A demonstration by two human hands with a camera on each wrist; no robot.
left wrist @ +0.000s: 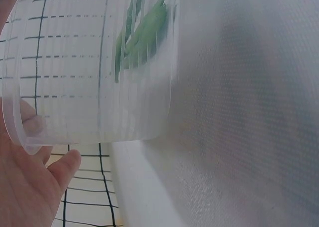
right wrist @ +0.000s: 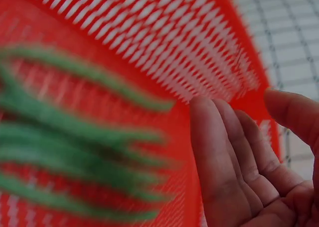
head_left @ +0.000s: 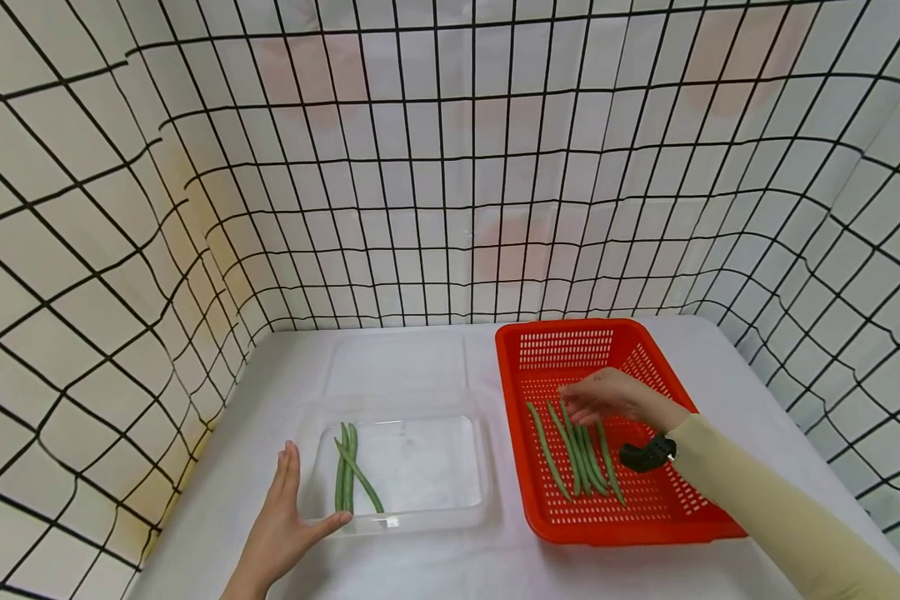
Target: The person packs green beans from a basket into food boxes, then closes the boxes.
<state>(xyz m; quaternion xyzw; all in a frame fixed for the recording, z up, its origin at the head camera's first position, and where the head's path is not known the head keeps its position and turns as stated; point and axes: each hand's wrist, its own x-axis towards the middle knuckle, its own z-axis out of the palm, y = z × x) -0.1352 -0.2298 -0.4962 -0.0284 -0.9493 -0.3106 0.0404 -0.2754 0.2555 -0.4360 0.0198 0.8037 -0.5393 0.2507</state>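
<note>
Observed at the table: the right hand (head_left: 607, 394) is over the red plastic basket (head_left: 570, 533), fingers extended, thumb standing well apart, nothing held. The green beans (head_left: 589, 468) lie on the basket floor, just toward the wearer from those fingertips; their long axes run roughly near to far, far ends closest to the fingers. The right hand is clearly the nearer one. The left hand (head_left: 285, 512) is spread at the near-left corner of the clear plastic box (head_left: 427, 467), gripping no bean. Three beans (head_left: 351, 465) lie inside it, one crossing two.
</note>
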